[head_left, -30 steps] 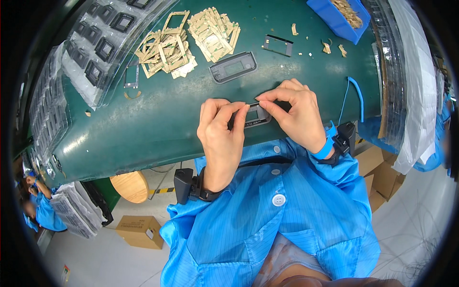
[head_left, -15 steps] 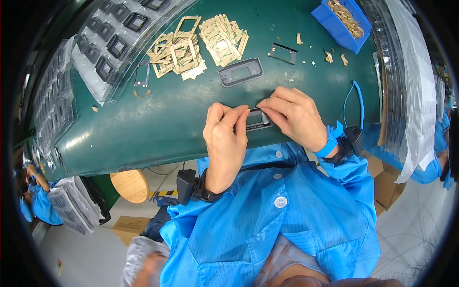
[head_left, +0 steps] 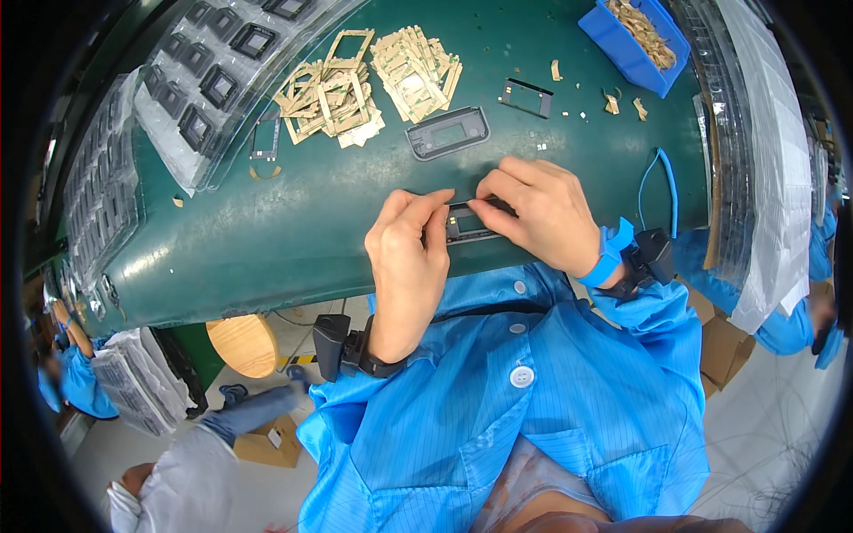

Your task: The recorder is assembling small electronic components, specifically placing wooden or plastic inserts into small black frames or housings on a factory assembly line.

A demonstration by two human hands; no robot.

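In the head view, the dark rectangular frame [head_left: 473, 236] sits between the person's two hands near the front edge of the green tabletop [head_left: 267, 240], its window partly covered by the fingers. The left hand [head_left: 409, 244] is at the frame's left end, forefinger stretched toward the upper corner and thumb beneath it; whether this grip pinches the rim or only steadies it, I cannot tell. The right hand [head_left: 544, 213] has thumb and forefinger bent close together at the upper edge, though the picture does not show whether that grip pinches or presses. Just beyond the hands lies a larger grey frame [head_left: 419, 142], with a thin dark panel [head_left: 506, 94] to its right. Two heaps of tan frame-shaped pieces, a left heap [head_left: 330, 105] and a right heap [head_left: 416, 75], lie farther back. At the far right stands a blue bin [head_left: 622, 58] holding tan scraps [head_left: 644, 35].
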